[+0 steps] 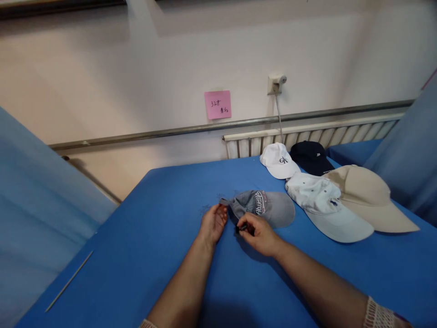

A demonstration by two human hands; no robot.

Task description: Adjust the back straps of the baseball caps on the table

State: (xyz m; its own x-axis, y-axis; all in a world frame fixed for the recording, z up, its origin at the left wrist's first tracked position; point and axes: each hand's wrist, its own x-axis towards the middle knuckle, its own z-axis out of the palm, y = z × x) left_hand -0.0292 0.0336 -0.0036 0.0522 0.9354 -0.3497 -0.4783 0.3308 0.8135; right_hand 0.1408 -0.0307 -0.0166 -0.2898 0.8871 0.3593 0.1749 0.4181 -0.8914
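A grey baseball cap (pixel 278 207) with white and red lettering lies on the blue-covered table (pixel 136 255), its brim toward the right. At the cap's back edge, my left hand (pixel 214 222) is closed on a strap end, thumb and fingers together. My right hand (pixel 256 231) pinches the cap's near back edge, where something small and dark shows at the fingertips. What exactly that dark part is cannot be made out. The cap's opening faces left, between both hands.
To the right lie a white cap (pixel 278 159), a black cap (pixel 309 157), a pale cap (pixel 316 196) and a beige wide-brimmed cap (pixel 365 191). A thin rod (pixel 69 281) rests at the left edge. Blue curtains (pixel 37 205) hang at both sides; a radiator (pixel 307 135) stands behind.
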